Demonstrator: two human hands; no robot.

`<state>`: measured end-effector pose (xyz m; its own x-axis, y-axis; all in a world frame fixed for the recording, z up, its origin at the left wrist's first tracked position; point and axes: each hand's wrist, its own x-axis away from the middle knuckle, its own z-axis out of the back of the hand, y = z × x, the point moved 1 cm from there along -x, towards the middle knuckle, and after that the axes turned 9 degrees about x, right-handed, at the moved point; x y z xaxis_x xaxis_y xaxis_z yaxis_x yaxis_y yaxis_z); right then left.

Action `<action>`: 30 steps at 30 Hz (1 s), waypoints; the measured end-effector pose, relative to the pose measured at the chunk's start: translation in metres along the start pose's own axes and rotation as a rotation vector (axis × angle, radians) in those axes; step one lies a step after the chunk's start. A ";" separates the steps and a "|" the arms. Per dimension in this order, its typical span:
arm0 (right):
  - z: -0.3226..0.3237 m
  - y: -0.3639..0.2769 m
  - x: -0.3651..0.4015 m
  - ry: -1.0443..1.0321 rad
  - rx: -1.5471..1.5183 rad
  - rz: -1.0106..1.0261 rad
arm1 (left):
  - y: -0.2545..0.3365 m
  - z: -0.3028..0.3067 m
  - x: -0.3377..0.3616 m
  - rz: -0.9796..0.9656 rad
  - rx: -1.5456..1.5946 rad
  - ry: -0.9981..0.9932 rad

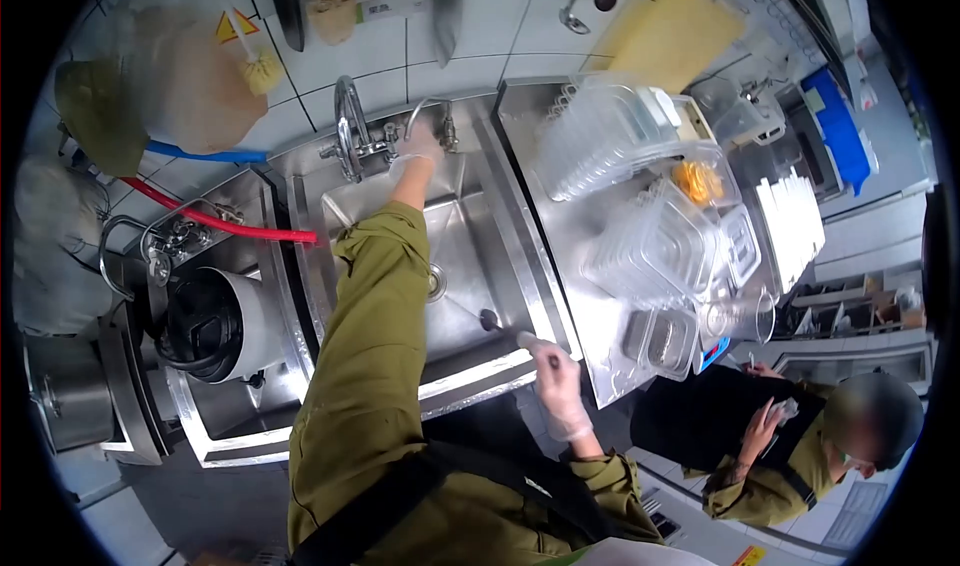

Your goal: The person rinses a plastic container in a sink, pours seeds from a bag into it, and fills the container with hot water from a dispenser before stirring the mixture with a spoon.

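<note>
My left hand (pixel 418 149), in a thin clear glove, reaches across the steel sink (pixel 470 256) and rests on the tap handle (pixel 440 126) at the back rim, next to the curved faucet (pixel 348 126). My right hand (pixel 553 381), gloved too, holds a ladle or spoon (pixel 493 322) by its handle; the dark bowl of it hangs over the sink's front right corner. The sink basin shows a drain (pixel 436 282) and looks otherwise bare. My olive sleeves cover both arms.
Stacks of clear plastic containers (pixel 640 216) fill the drainboard right of the sink. A white bucket (pixel 215 326) sits in the left basin, a red hose (pixel 220 224) above it. Another person (pixel 790 446) in olive crouches at lower right. A steel pot (pixel 65 391) stands far left.
</note>
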<state>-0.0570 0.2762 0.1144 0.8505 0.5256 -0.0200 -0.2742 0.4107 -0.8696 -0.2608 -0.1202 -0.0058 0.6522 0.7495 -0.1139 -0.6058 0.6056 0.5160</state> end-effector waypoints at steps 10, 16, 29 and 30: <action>-0.155 0.043 -0.165 -0.207 0.252 0.334 | 0.022 0.059 0.094 -0.100 0.376 -0.055; -0.236 0.008 -0.233 -0.219 0.269 0.322 | -0.041 0.163 0.232 -0.217 0.576 0.133; -0.243 -0.002 -0.229 -0.090 0.335 0.237 | -0.116 0.161 0.323 0.301 0.611 0.105; -0.239 -0.004 -0.227 -0.110 0.352 0.218 | -0.114 0.160 0.320 0.330 0.586 0.049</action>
<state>-0.1421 -0.0228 0.0047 0.7078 0.6970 -0.1152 -0.5951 0.5004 -0.6289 0.0900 0.0078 0.0350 0.4461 0.8897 0.0975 -0.4133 0.1082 0.9041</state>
